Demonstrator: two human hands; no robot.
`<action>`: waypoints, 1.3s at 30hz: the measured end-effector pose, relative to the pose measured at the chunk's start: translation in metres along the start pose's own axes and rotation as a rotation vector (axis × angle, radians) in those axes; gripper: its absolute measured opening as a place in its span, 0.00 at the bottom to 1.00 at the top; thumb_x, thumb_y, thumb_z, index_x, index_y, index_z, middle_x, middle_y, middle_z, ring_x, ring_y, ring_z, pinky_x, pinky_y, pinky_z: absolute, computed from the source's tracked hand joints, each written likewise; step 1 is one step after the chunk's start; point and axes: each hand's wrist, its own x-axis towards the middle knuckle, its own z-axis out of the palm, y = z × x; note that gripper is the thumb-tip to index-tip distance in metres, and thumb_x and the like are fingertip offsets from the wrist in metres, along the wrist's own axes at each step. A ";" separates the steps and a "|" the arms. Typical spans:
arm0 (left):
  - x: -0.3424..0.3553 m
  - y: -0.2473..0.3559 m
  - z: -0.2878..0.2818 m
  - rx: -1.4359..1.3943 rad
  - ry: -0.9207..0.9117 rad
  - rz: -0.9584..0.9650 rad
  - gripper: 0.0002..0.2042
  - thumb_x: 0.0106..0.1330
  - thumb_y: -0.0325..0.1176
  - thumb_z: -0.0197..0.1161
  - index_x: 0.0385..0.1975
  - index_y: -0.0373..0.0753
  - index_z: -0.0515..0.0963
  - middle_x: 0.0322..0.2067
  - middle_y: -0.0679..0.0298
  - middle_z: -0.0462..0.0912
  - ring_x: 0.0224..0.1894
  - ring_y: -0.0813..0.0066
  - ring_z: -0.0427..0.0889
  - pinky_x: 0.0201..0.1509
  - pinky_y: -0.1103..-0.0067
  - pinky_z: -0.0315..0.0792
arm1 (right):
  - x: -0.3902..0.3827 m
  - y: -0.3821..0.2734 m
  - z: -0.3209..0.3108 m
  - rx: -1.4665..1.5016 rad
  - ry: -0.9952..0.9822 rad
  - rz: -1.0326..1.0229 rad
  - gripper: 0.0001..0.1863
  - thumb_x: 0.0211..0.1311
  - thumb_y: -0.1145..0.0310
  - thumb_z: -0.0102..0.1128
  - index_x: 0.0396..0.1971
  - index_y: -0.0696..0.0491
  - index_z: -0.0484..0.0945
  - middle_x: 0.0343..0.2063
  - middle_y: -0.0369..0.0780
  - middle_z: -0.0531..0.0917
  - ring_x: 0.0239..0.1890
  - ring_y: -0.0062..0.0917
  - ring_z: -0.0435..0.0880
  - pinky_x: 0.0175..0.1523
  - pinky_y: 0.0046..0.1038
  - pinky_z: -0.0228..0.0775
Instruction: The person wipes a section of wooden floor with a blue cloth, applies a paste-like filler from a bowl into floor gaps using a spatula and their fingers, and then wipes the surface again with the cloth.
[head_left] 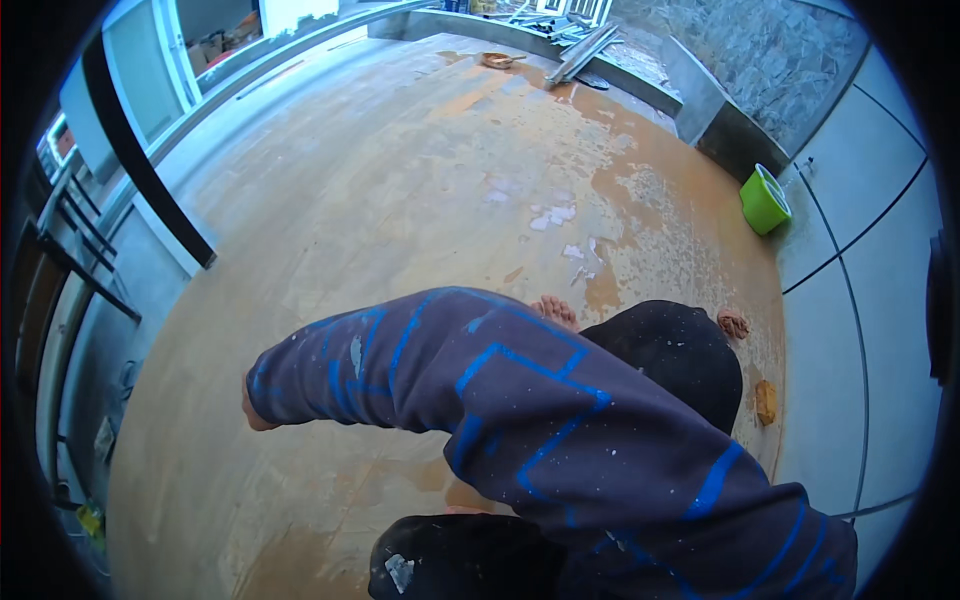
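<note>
Head view: we look down at a tan-smeared floor [370, 210], shiny and streaked, with paler patches ahead.
Right hand: our right hand [254, 410] shows only a strip of skin past the cuff, out to the left; we cannot tell whether it touches the floor beneath it.
Right fingers: hidden, so we cannot tell how far they are spread or whether they grip anything.
Left hand: out of sight; we cannot tell its fingers' state.
Sleeve: our dark, blue-lined sleeve [400, 350] crosses from lower right to left, flecked with pale spots.
Legs: a black-clad knee [670, 350] sits between two sets of bare toes.
Right side: we see a yellowish-brown block [765, 402] on the floor near the wall [840, 250], and a green bucket [767, 200] farther off.
Far edge: a brown shallow bowl [497, 60] rests left of stacked planks [583, 54].
</note>
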 end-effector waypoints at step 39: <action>0.309 1.532 -0.379 -2.311 -1.348 0.801 0.08 0.79 0.38 0.53 0.33 0.54 0.74 0.25 0.80 0.67 0.33 0.82 0.67 0.44 0.78 0.66 | -0.804 0.017 0.339 2.358 0.013 1.202 0.32 0.68 0.52 0.64 0.67 0.55 0.78 0.56 0.53 0.86 0.59 0.45 0.86 0.65 0.41 0.76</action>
